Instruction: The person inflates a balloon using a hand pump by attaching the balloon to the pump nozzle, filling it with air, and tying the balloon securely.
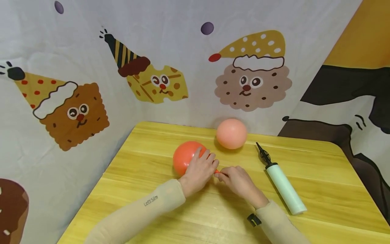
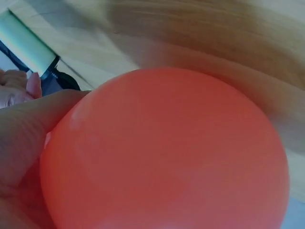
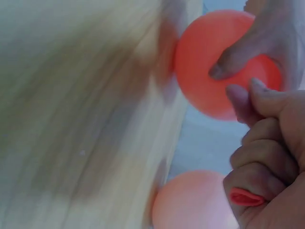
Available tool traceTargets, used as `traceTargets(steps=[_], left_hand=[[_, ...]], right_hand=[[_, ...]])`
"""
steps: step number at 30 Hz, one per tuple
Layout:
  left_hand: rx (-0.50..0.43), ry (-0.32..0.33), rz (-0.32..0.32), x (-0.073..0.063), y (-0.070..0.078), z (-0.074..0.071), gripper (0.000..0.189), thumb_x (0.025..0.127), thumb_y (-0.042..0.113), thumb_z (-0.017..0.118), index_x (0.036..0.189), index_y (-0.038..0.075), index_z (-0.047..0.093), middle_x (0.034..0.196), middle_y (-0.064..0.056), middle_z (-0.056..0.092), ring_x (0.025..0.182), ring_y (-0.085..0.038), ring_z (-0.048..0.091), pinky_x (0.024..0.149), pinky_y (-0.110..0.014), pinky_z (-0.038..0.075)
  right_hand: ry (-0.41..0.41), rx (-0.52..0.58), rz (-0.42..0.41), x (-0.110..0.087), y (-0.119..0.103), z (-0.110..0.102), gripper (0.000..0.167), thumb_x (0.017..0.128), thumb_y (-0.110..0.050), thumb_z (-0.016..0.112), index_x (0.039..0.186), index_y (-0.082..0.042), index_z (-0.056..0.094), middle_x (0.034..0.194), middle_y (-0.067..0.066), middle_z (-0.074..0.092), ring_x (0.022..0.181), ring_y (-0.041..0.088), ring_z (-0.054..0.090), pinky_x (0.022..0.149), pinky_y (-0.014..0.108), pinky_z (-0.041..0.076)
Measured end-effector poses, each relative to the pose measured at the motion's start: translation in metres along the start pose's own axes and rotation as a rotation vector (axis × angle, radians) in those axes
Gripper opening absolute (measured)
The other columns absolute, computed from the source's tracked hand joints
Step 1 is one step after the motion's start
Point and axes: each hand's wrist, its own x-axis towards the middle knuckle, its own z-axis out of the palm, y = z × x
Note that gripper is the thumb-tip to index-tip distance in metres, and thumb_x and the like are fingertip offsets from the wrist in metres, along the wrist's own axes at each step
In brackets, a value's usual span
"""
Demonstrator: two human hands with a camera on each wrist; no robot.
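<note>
An inflated red balloon (image 1: 184, 157) lies toward the far side of the table, and it fills much of the left wrist view. My left hand (image 1: 199, 171) holds it from the right, its thumb (image 3: 233, 62) lying against the balloon's skin. Just to the right, my right hand (image 1: 239, 181) grips the balloon's stretched neck (image 1: 217, 171) with curled fingers. The balloon's rolled red mouth (image 3: 247, 196) pokes out of that fist in the right wrist view. Behind the hands sits a pink balloon (image 1: 232, 134), touched by neither hand.
A mint-green hand pump (image 1: 285, 188) with a black nozzle lies on the right of the wooden table (image 1: 332, 183). A small black item (image 1: 254, 220) shows beside the right sleeve. A cartoon-printed cloth (image 1: 170, 30) hangs behind the table and along its left.
</note>
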Motion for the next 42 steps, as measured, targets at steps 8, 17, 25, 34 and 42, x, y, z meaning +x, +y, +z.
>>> traceTargets(steps=[8, 17, 25, 34, 42], left_hand=[[-0.008, 0.003, -0.036, -0.004, -0.008, 0.005, 0.026, 0.092, 0.029, 0.076, 0.108, 0.018, 0.060, 0.110, -0.003, 0.057, 0.113, -0.026, 0.055, 0.109, -0.049, 0.039], [0.047, 0.099, 0.060, -0.019, -0.003, 0.016, 0.037, 0.106, 0.054, 0.048, 0.117, 0.020, 0.059, 0.123, -0.003, 0.058, 0.122, -0.029, 0.052, 0.105, -0.053, 0.039], [0.036, 0.095, 0.028, -0.014, 0.001, 0.002, 0.023, 0.096, 0.023, 0.072, 0.119, 0.024, 0.073, 0.121, -0.005, 0.060, 0.128, -0.033, 0.052, 0.108, -0.060, 0.039], [-0.037, -0.024, 0.006, -0.014, 0.003, 0.011, 0.022, 0.092, 0.023, 0.076, 0.112, 0.021, 0.068, 0.106, 0.004, 0.070, 0.126, -0.025, 0.055, 0.121, -0.060, 0.023], [-0.411, 0.098, -0.016, -0.013, 0.008, 0.025, 0.017, 0.096, 0.022, 0.065, 0.111, 0.024, 0.075, 0.106, 0.011, 0.075, 0.127, -0.016, 0.057, 0.125, -0.057, 0.007]], right_hand=[[-0.104, 0.106, -0.109, -0.008, 0.010, -0.001, 0.018, 0.107, -0.010, 0.056, 0.105, -0.005, 0.073, 0.068, -0.007, 0.054, 0.056, -0.001, 0.038, 0.051, 0.022, 0.042], [0.066, 0.002, -0.234, -0.011, 0.006, 0.004, 0.018, 0.103, -0.003, 0.061, 0.086, -0.009, 0.060, 0.064, -0.010, 0.046, 0.055, 0.001, 0.041, 0.049, 0.019, 0.040], [0.221, -0.072, -0.223, -0.008, -0.002, 0.007, 0.017, 0.098, -0.003, 0.070, 0.083, -0.011, 0.066, 0.064, -0.012, 0.055, 0.056, -0.001, 0.049, 0.051, 0.017, 0.044], [0.203, -0.047, -0.212, -0.010, -0.004, 0.001, 0.015, 0.093, 0.001, 0.073, 0.081, -0.009, 0.070, 0.063, -0.011, 0.057, 0.055, -0.004, 0.050, 0.049, 0.015, 0.044], [0.210, -0.057, -0.170, -0.011, 0.002, 0.000, 0.009, 0.092, -0.001, 0.077, 0.087, -0.008, 0.074, 0.065, -0.010, 0.061, 0.057, -0.003, 0.054, 0.051, 0.016, 0.046]])
